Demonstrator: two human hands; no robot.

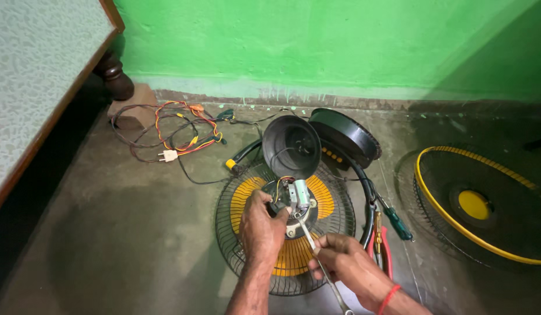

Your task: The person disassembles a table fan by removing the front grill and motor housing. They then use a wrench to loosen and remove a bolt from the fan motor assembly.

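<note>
Fingers of the left hand clamp the small grey metal fan motor at the centre of the black wire fan guard on the floor. Just to its right and nearer, the right hand grips a slim steel spanner, its far tip touching the motor.

Bare grey concrete floor under me. On it: round black wire fan grille with yellow centre at my 12 o'clock; second yellow-rimmed black grille at 2; tangled red, yellow and black wires at 10; green-handled screwdriver at 1.
</note>
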